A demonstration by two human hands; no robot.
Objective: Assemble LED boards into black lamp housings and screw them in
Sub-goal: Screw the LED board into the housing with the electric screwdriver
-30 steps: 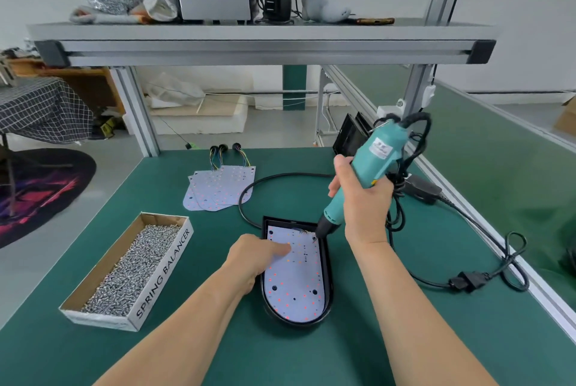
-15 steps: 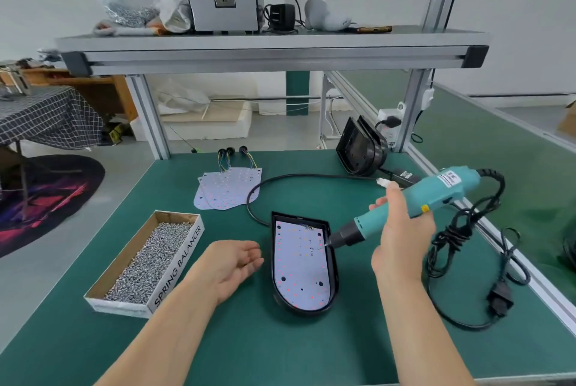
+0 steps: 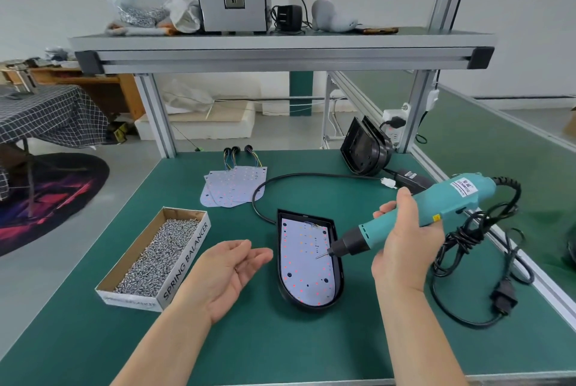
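The right hand grips the teal electric screwdriver, bit angled over the LED board seated in the black lamp housing; the left hand lies relaxed, palm up, near the screw box, likely to fetch a screw

The left hand lies palm up, fingers loosely extended toward 3 o'clock (holding nothing), its forearm running in from 7 o'clock. The right hand wraps around a teal plastic electric screwdriver, its forearm at 5 o'clock.
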